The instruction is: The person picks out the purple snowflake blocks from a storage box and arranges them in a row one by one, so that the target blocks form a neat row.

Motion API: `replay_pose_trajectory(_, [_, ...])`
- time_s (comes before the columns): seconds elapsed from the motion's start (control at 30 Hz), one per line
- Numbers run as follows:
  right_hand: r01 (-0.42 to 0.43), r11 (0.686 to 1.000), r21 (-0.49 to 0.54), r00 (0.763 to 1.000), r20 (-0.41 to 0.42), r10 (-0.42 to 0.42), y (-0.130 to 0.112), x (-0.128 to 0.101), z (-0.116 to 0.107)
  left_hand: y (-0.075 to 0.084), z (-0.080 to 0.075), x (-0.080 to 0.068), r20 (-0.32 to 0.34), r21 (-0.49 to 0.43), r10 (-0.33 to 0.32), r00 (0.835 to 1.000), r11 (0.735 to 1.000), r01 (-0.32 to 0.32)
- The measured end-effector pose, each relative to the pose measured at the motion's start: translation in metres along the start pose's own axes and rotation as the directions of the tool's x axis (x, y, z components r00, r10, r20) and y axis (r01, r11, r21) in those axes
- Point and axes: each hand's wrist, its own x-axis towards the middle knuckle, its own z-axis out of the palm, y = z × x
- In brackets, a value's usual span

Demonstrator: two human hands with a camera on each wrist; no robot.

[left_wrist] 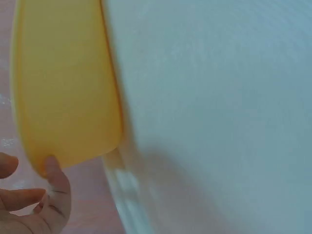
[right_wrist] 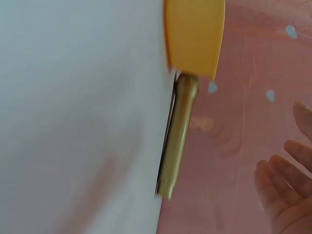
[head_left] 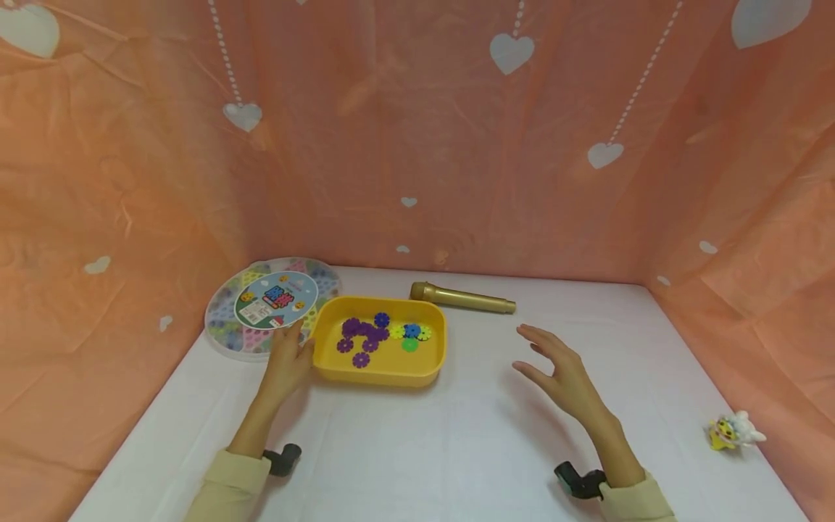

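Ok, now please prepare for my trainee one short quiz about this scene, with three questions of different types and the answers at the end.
1. Multiple choice: what does the left hand touch?
A) the yellow tray
B) the toy figure
C) the orange backdrop

2. True or false: the gold tube lies outside the tray, and the right hand does not hold it.

3. Short answer: which colour do most of the pieces in the tray have?

Key:
1. A
2. True
3. Purple
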Motion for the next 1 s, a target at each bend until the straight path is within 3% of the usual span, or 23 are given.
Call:
replay_pose_trajectory(0.17, [0.029,0.988,0.152,0.999,-0.031,-0.025,-0.029,0.032,0.025,-0.011,0.009,0.009,-0.115,0.019,0.093,0.989,0.996,-0.092])
replay_pose_trajectory(0.23, [0.027,0.979,0.201,0.999,-0.03,-0.021,-0.044,0.044,0.032,-0.013,0.01,0.011,-0.13,0.021,0.081,0.988,0.997,-0.079])
replay_pose_trajectory(0.3, [0.019,0.968,0.248,1.0,-0.026,-0.013,-0.057,0.055,0.04,-0.015,0.01,0.012,-0.119,0.017,0.022,0.993,1.0,-0.02])
replay_pose_trajectory(0.4, [0.01,0.959,0.284,1.0,-0.013,-0.007,-0.06,0.068,0.057,-0.015,0.011,0.012,-0.115,0.01,-0.035,0.993,0.999,0.036])
replay_pose_trajectory(0.57, [-0.036,0.945,0.324,0.999,0.034,0.026,-0.053,0.086,0.09,-0.013,0.012,0.012,-0.126,0.013,-0.044,0.991,0.999,0.046])
replay_pose_trajectory(0.83, [-0.101,0.911,0.401,0.994,0.08,0.076,-0.065,0.109,0.128,-0.011,0.012,0.017,-0.116,0.027,-0.08,0.99,0.996,0.084])
replay_pose_trajectory(1.0, [-0.181,0.881,0.438,0.978,0.171,0.116,-0.072,0.118,0.149,-0.013,0.015,0.021,-0.151,0.025,-0.067,0.986,0.997,0.072])
